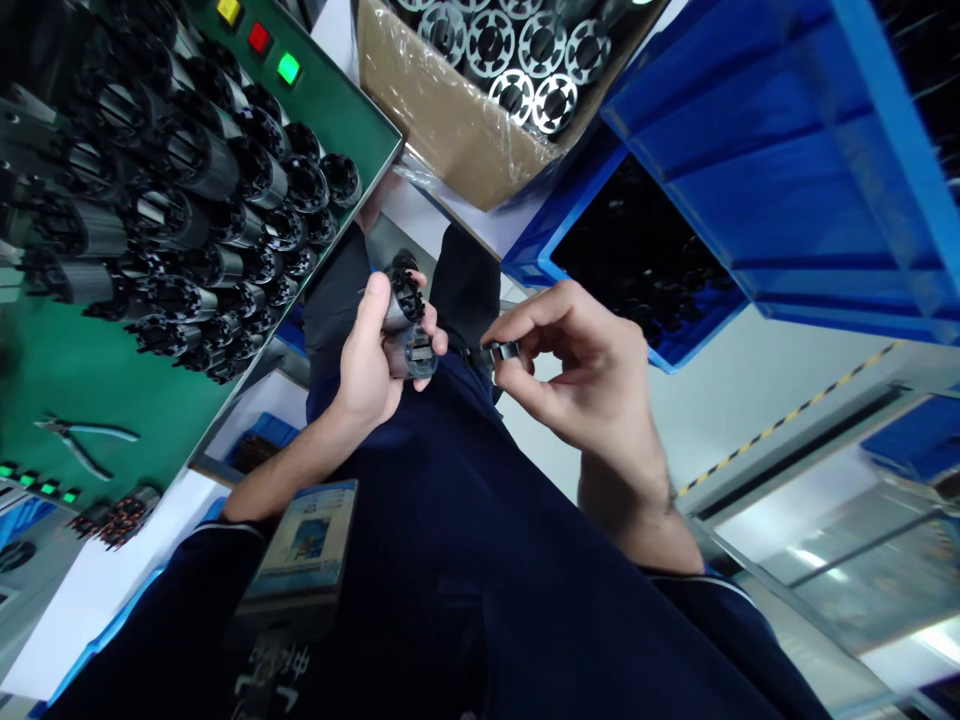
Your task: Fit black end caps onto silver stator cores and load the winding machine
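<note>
A: What is in the left hand (366, 368)?
B: Two round tubes (412, 356), one above the other, in the middle of the frame. The fingers curl around them, and the thumb points up beside the top one.

A: And the right hand (585, 365)?
B: It has one small dark piece (505, 350), just right of the middle. The thumb and finger pinch it, with the tips close together. The piece and the tubes are apart.

A: How many more tubes are there?
B: A big pile (196, 158) lies at the upper left, on the green table (41, 365). I see more than twenty, but they hide each other.

A: What else can you count?
B: One pair of pliers (82, 432) at the lower left. Three square buttons at the top left: yellow (228, 11), red (259, 38) and green (288, 68). One brown box (450, 120) at the top, with at least six rings (490, 70) showing.

A: Any words?
B: One badge (304, 540) hangs at the lower left with a little picture, but its print is too small. The shirt (465, 540) has white marks under the badge. I can't read them.
</note>
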The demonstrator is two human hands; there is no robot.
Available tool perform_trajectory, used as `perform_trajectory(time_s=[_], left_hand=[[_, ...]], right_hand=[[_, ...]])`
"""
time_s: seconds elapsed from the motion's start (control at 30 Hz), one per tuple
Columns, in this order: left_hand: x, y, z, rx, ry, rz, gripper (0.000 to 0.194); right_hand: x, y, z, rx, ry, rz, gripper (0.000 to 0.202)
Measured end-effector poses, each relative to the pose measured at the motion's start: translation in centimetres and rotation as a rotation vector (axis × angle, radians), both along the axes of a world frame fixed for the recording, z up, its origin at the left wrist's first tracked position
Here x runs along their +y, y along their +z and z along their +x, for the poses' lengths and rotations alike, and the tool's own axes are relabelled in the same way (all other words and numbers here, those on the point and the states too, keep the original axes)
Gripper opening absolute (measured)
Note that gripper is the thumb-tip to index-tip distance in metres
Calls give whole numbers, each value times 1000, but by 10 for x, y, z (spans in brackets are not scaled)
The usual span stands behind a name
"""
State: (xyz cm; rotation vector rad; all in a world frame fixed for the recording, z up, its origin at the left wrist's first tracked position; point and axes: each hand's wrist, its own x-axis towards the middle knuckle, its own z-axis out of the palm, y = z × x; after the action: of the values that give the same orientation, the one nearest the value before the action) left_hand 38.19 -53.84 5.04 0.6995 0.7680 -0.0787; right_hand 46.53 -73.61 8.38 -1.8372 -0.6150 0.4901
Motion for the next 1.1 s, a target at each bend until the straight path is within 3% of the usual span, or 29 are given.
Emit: perform_trajectory(time_s=[0.2,0.3,0.47,0.73,0.9,1.03,1.1], left_hand=[[-6,16,7,-49,108,118,48],[-9,26,10,-96,153,130,43],[-9,38,16,-83,104,122,53],[-13,39,15,-38,36,128,63],[-13,39,12,3,-10,86,68],[-13,39,14,15,-12,56,67],[-14,39,15,14,1,81,71]], right_hand=[[14,12,-20,104,-2,234,22],[19,7,-28,-24,-25,262,29],[18,-8,-32,23,-22,305,52],[7,-7,-19,-9,27,220,30],[7,-13,-20,-19,84,267,38],[10,-26,-23,-39,18,352,33],[10,-27,-22,-68,33,315,33]])
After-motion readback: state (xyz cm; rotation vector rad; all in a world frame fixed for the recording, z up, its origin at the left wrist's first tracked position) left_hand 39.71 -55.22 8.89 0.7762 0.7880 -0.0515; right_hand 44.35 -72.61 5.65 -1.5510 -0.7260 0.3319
